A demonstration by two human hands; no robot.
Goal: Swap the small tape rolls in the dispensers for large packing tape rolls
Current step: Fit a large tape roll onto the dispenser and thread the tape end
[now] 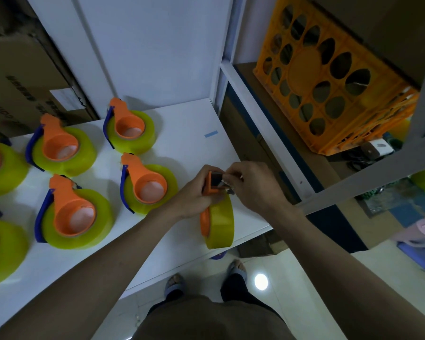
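A large yellow tape roll (221, 224) in an orange dispenser (204, 220) stands on edge at the white table's front right. My left hand (198, 192) grips the dispenser's handle end, with the roll hanging below it. My right hand (250, 184) pinches at the dark cutter end (217, 180) of that dispenser, fingertips curled on the tape end or blade; which one is too small to tell. Several more orange dispensers with blue blades lie flat on the table, each loaded with a large yellow roll, for instance one (149, 182) just left of my hands.
The white table (194, 143) carries a blue tape strip (211, 134). An orange plastic crate (329, 77) sits on a grey shelf to the right. Cardboard boxes (22, 84) stand at the back left. My feet in sandals (174, 282) show below the table's edge.
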